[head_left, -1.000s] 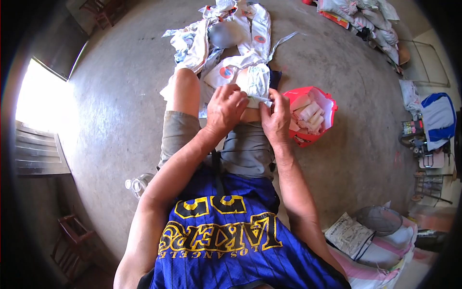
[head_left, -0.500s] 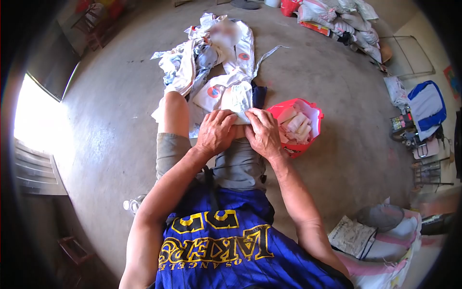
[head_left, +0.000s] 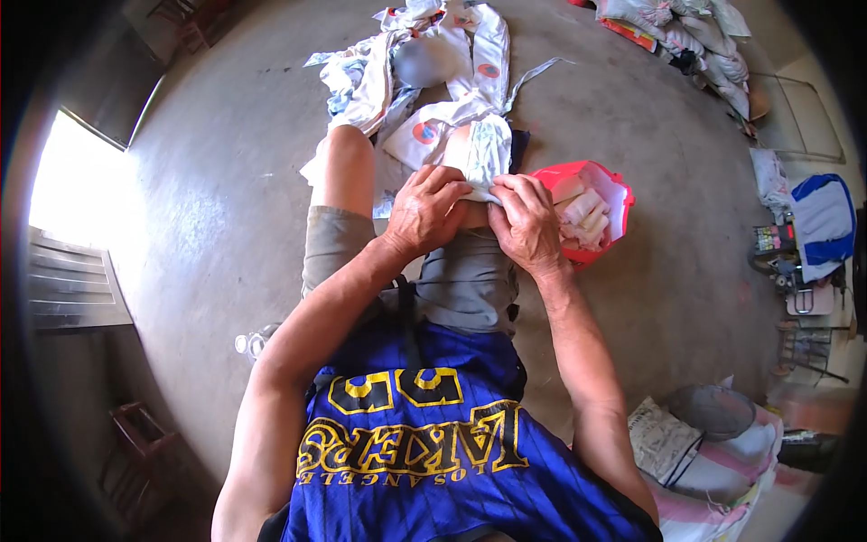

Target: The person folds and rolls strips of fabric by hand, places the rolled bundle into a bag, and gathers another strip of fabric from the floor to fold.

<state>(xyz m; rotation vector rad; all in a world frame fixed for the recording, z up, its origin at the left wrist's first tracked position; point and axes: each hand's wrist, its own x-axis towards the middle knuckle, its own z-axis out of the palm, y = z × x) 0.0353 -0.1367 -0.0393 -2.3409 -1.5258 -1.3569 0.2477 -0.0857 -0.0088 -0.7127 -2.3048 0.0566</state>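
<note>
A white cloth with a faint pale pattern [head_left: 489, 149] lies over the knee and thigh of the right leg. Its near edge is folded or rolled into a narrow band. My left hand [head_left: 428, 206] grips the left end of that band with curled fingers. At the right end, my right hand [head_left: 526, 217] pinches the same band between thumb and fingers. Just right of my right hand stands a red container [head_left: 617, 226] with several pale rolled pieces [head_left: 585, 217] inside. Beyond the knees, a heap of white printed cloth [head_left: 424, 126] is spread on the floor.
Full sacks [head_left: 700, 45] are piled at the far right. A folded item with blue trim [head_left: 822, 226] stands along the right wall. Near my right elbow are a dark basin [head_left: 713, 411] and pink-striped sacking [head_left: 722, 461]. A wooden stool [head_left: 144, 429] is at lower left.
The whole view has shifted, so the legs, cloth and red container appear higher and further right. Both hands keep their grip on the cloth's near edge.
</note>
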